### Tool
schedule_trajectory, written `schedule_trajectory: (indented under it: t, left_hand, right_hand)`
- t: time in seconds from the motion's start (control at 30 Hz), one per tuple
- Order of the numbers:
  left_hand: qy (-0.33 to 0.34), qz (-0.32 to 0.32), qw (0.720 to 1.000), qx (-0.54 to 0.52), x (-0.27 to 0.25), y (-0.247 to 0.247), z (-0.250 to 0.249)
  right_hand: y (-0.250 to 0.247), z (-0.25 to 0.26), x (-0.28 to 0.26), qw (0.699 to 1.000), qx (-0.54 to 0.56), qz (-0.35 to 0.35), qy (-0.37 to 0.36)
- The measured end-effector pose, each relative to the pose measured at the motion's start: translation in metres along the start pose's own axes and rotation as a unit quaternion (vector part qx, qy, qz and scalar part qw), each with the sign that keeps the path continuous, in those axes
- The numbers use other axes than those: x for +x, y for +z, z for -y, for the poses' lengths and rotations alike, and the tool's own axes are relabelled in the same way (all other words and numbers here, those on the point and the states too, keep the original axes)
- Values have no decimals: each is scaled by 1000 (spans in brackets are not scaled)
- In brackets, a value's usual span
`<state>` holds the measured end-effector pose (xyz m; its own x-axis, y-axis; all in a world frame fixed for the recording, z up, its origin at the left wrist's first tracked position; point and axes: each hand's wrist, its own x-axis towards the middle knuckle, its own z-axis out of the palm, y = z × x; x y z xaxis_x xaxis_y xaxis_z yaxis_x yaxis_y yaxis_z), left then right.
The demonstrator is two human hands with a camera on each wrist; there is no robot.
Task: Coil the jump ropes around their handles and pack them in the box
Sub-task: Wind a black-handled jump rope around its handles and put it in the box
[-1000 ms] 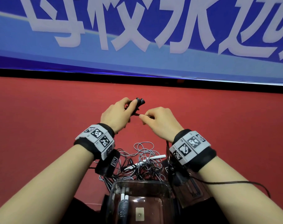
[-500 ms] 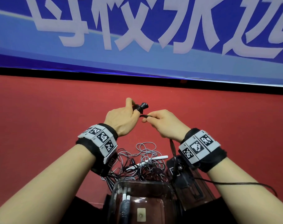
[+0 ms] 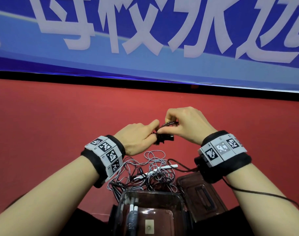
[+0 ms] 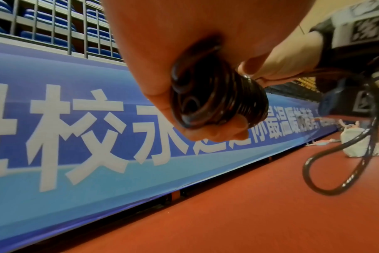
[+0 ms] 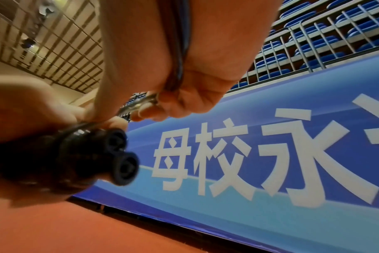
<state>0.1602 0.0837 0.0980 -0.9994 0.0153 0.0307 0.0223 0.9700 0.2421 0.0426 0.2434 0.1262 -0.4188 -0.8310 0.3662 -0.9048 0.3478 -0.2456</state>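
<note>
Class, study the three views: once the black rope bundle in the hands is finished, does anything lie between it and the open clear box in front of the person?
Nothing blocks the opening of the clear box. The black rope bundle, held by the left hand and right hand, hangs above a tangle of loose ropes lying between hands and box; the lid lies beside it.

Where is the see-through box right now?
In the head view the clear box sits at the bottom middle on the red floor, just below the tangled pile of ropes, with its lid to the right.
</note>
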Motion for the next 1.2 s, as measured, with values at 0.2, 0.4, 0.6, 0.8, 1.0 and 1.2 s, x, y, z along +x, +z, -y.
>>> schedule_trajectory:
  t: [0.2, 0.4, 0.6, 0.8, 1.0, 1.2]
  left_hand:
    - [-9, 11, 1000, -2, -4, 5, -12]
    - [-12, 23, 993, -118, -3, 6, -12]
    - [-42, -6, 918, -395, 3, 0, -11]
    - [-50, -58, 811, -580, 10, -7, -14]
    - [-40, -87, 716, -692, 8, -12, -13]
    - [-77, -78, 684, -722, 11, -18, -14]
  right_hand:
    - [7, -17, -1, 993, 88, 32, 68]
    - [32, -32, 3, 960, 241, 63, 129]
    - [67, -39, 10, 930, 317, 17, 188]
    - [88, -4, 14, 887, 402, 5, 224]
    - [94, 2, 18, 884, 391, -17, 257]
    - [79, 10, 18, 880, 407, -32, 242]
